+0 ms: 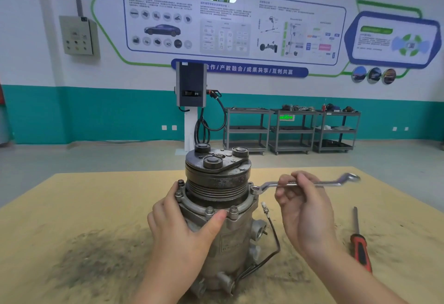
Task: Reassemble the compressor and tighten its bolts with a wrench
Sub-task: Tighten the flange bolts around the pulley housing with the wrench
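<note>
A grey metal compressor (230,239) stands upright on the tan table (72,207), its dark pulley and clutch plate (217,167) on top. Several bolts (233,209) ring the flange below the pulley. My left hand (182,229) grips the compressor's left side, thumb pressed under the front flange. My right hand (302,207) pinches the shaft of a silver ring wrench (310,183). The wrench lies level, and its left ring sits over a bolt on the flange's right side (255,190). A black wire with a white plug (264,206) hangs from the compressor's right.
A red-and-black handled screwdriver (359,243) lies on the table to the right. A dark grimy patch (96,255) stains the table front left. Beyond the table are a charging post (191,85) and three grey shelf carts (292,131) by the wall.
</note>
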Demonstrator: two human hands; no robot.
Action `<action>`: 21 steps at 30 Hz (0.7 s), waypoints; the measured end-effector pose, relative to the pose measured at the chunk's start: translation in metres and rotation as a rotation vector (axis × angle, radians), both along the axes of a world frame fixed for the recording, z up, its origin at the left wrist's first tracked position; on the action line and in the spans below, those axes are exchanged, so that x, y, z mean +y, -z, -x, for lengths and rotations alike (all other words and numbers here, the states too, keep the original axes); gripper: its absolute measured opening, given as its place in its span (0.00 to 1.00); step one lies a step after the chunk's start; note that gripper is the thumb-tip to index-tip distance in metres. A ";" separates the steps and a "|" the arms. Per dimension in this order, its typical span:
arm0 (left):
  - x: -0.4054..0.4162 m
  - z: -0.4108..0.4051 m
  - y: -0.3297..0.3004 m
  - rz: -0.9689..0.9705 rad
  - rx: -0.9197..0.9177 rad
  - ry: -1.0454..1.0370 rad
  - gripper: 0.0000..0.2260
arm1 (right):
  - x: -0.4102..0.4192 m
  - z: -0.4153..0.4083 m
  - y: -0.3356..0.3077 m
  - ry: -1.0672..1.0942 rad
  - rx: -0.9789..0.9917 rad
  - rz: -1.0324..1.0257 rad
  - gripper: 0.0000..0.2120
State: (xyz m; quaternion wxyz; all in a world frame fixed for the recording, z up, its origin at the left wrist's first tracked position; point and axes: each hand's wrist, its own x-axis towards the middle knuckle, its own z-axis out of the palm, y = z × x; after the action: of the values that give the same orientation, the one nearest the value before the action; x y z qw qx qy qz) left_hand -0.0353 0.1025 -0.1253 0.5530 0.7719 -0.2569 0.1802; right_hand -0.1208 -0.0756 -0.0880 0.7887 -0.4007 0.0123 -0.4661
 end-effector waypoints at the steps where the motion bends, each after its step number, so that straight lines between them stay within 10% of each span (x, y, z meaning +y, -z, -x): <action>1: 0.000 0.000 0.000 0.003 -0.007 -0.006 0.52 | 0.008 0.004 0.004 0.065 -0.029 0.038 0.07; 17: -0.022 0.049 -0.008 -0.009 0.043 -0.306 0.53 | 0.015 0.024 -0.013 -0.015 -0.004 0.008 0.08; 21: -0.001 0.026 -0.012 0.008 0.056 -0.096 0.53 | 0.012 0.018 -0.018 -0.089 0.055 0.003 0.08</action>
State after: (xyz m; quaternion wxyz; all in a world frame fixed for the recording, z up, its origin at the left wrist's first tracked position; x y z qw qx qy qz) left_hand -0.0609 0.1015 -0.1136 0.5538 0.7857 -0.2034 0.1859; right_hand -0.1384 -0.0631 -0.0700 0.8074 -0.4145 0.0157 -0.4195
